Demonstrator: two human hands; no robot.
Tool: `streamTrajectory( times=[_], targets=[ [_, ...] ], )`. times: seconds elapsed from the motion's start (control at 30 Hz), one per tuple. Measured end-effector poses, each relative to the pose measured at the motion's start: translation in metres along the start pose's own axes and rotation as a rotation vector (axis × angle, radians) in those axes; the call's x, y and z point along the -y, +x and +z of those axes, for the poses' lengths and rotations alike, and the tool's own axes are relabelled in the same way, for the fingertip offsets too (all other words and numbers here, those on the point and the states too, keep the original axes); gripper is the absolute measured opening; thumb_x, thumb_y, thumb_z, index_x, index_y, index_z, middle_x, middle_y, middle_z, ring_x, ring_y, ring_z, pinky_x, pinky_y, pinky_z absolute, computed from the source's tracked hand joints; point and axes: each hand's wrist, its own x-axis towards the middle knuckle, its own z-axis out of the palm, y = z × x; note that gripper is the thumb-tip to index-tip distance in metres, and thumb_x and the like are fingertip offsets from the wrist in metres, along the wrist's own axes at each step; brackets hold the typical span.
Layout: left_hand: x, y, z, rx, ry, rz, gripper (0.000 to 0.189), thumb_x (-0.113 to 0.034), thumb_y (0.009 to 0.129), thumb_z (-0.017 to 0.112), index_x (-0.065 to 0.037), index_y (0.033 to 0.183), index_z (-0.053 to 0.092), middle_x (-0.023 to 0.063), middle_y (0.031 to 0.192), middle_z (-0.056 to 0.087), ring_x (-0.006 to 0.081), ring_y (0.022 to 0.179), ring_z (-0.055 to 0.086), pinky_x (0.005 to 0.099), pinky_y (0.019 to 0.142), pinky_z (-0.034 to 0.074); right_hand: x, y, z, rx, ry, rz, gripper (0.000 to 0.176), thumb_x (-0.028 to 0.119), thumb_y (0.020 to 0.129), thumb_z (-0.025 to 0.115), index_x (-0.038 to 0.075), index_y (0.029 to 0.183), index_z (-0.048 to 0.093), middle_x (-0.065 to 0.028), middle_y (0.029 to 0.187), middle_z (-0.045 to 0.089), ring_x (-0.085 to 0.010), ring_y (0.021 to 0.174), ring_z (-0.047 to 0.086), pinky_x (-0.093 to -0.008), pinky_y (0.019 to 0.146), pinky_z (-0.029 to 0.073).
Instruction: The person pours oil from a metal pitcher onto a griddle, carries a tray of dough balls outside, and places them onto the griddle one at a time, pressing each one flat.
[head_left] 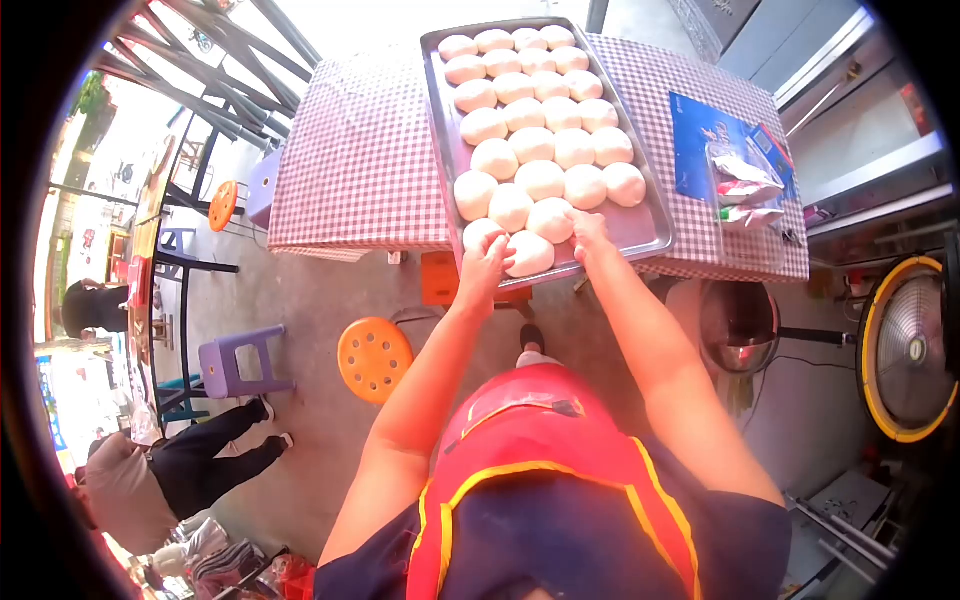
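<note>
A metal baking tray (655,225) full of pale, round dough balls (535,146) in rows lies on the checked tablecloth (350,150), its near end by my body. My left hand (485,262) is at the near left corner, fingers curled over a dough ball (480,233). Between my hands sits the nearest dough ball (530,256). My right hand (590,236) is bent inward, its fingertips against another dough ball (550,220). Its palm side is hidden. Bare tray surface shows at the near right corner.
A blue sheet (705,140) and a clear container with packets (745,185) lie right of the tray. Below are an orange stool (375,360), a purple stool (235,362) and a wok (740,325). A fan (908,348) stands right. A person (150,490) is at left.
</note>
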Motion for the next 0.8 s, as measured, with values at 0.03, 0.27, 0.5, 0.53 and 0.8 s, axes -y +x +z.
streamTrajectory(
  times=[0.03, 0.27, 0.5, 0.53, 0.8],
  targets=[
    [0.0, 0.008, 0.001, -0.014, -0.002, -0.008, 0.029, -0.02, 0.094, 0.048, -0.001, 0.116, 0.049, 0.0065, 0.106, 0.055, 0.0154, 0.093, 0.058, 0.0267, 0.079, 0.048, 0.002, -0.001, 0.003, 0.012, 0.021, 0.032, 0.034, 0.013, 0.083, 0.062, -0.005, 0.111, 0.052, -0.0123, 0.104, 0.057, -0.0213, 0.092, 0.059, -0.0319, 0.08, 0.052],
    [-0.007, 0.029, 0.008, -0.01, 0.036, -0.03, 0.028, -0.021, 0.094, 0.049, -0.001, 0.114, 0.051, 0.0062, 0.105, 0.056, 0.0151, 0.092, 0.058, 0.0254, 0.076, 0.048, -0.009, 0.001, 0.009, -0.031, 0.143, 0.026, 0.031, 0.017, 0.079, 0.066, -0.003, 0.1, 0.057, -0.0111, 0.095, 0.061, -0.0166, 0.081, 0.061, -0.0299, 0.068, 0.053],
    [-0.006, 0.042, 0.017, -0.008, 0.051, -0.018, 0.026, -0.022, 0.094, 0.049, -0.001, 0.11, 0.054, 0.0062, 0.102, 0.056, 0.0147, 0.09, 0.059, 0.0257, 0.074, 0.048, -0.013, -0.017, 0.02, -0.122, -0.068, -0.265, 0.035, 0.017, 0.072, 0.071, -0.004, 0.094, 0.056, -0.0112, 0.091, 0.061, -0.017, 0.082, 0.061, -0.0302, 0.067, 0.051],
    [-0.005, 0.043, 0.017, -0.014, 0.056, -0.021, 0.026, -0.022, 0.094, 0.049, -0.001, 0.109, 0.054, 0.0063, 0.103, 0.057, 0.0147, 0.09, 0.059, 0.0257, 0.074, 0.048, -0.012, -0.012, 0.019, -0.119, 0.023, -0.177, 0.033, 0.017, 0.072, 0.071, -0.004, 0.093, 0.056, -0.0108, 0.091, 0.062, -0.0168, 0.082, 0.061, -0.0299, 0.067, 0.051],
    [-0.002, 0.044, 0.014, -0.024, 0.029, -0.084, 0.025, -0.02, 0.094, 0.048, -0.002, 0.111, 0.053, 0.0066, 0.104, 0.057, 0.0155, 0.091, 0.058, 0.0269, 0.073, 0.048, -0.002, 0.004, 0.008, 0.146, 0.123, 0.037, 0.028, 0.009, 0.074, 0.07, -0.003, 0.097, 0.061, -0.0105, 0.093, 0.063, -0.018, 0.08, 0.062, -0.0298, 0.067, 0.052]
  ],
)
